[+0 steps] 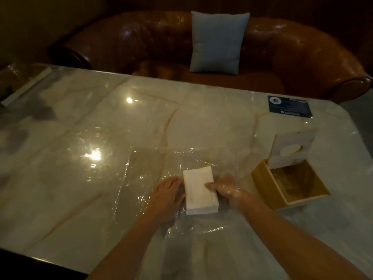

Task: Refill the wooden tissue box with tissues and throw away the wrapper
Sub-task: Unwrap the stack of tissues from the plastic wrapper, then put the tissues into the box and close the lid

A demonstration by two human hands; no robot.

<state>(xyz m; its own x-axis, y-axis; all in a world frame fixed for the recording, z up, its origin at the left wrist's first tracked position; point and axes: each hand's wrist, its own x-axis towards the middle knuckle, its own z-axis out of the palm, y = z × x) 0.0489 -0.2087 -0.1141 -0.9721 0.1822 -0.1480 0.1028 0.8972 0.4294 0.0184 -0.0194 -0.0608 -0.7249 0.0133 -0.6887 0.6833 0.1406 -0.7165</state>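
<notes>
A white stack of tissues [200,190] lies on a clear plastic wrapper [153,170] spread flat on the marble table [101,128]. My left hand [167,197] presses flat against the stack's left side. From the right, my right hand [224,187] grips the stack, thumb on top, with a fold of the wrapper over the hand. The wooden tissue box [290,184] stands open to the right, its inside showing nothing in it. Its white lid [292,147] with a round hole is tipped up behind it.
A dark blue card [289,107] lies at the table's far right. A brown leather sofa [141,41] with a grey cushion [219,43] stands behind the table. A pale strip [26,87] sits at the far left edge.
</notes>
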